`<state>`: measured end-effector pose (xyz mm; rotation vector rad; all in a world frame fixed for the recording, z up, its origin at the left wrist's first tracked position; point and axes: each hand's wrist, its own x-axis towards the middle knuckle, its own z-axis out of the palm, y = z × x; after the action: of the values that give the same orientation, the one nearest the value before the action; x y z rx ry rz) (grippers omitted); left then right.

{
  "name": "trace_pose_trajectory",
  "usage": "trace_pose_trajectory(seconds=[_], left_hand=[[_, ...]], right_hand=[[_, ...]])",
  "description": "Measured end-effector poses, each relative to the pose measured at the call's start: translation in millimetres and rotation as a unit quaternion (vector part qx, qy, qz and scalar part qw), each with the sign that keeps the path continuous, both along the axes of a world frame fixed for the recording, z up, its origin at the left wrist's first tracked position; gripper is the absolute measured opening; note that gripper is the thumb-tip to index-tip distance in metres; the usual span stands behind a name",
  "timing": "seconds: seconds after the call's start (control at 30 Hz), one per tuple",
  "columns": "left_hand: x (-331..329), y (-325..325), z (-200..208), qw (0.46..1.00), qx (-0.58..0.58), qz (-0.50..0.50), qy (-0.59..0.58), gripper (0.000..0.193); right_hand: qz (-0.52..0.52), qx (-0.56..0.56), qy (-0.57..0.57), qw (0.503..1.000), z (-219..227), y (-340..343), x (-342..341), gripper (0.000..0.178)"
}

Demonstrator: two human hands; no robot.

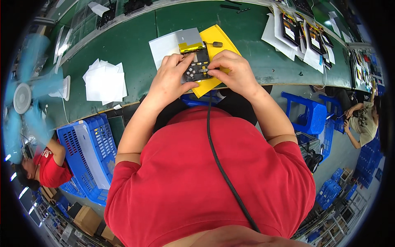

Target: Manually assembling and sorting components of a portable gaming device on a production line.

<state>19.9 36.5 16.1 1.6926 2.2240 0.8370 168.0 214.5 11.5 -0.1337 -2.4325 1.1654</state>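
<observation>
A black electronic device (198, 71), its inside showing small silver and yellow parts, lies on a yellow sheet or folder (224, 39) before me. Joined at its far end is a flat silver battery pack (188, 37) with a yellow-taped edge. My left hand (169, 80) grips the device's left side, index finger over its upper part and thumb at its near corner. At the right edge, the thumb and index finger of my right hand (235, 73) are pinched together over the device; whatever is between them is too small to make out. A small dark part on a wire (217, 44) rests on the yellow sheet.
White paper sheets (105, 82) are stacked on the green bench (135, 61) at left, beside a spinning blue fan (22, 98). Several similar devices (290, 31) lie on papers at far right. Blue crates (88, 152) and stools (306, 113) stand below; people sit on both sides.
</observation>
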Motion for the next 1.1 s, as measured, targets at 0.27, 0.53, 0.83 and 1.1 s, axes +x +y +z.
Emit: trace_pose_trajectory(seconds=[0.27, 0.53, 0.83, 1.1], left_hand=[[-4.2, -0.2, -8.1, 0.999, 0.011, 0.006, -0.033, 0.083], [-5.2, -0.9, -11.8, 0.999, 0.029, -0.001, -0.033, 0.083], [-5.0, 3.0, -11.0, 0.999, 0.033, 0.006, -0.014, 0.08], [-3.4, -0.3, -14.8, 0.999, 0.049, 0.006, -0.013, 0.08]], right_hand=[[-0.021, 0.164, 0.021, 0.986, -8.2, -7.6, -28.7, 0.016], [-0.032, 0.218, 0.01, 0.975, -4.3, -10.7, -23.9, 0.018], [-0.001, 0.301, 0.009, 0.954, 4.0, -13.6, -14.1, 0.026], [0.044, 0.295, 0.003, 0.955, 19.2, 4.5, -28.0, 0.025]])
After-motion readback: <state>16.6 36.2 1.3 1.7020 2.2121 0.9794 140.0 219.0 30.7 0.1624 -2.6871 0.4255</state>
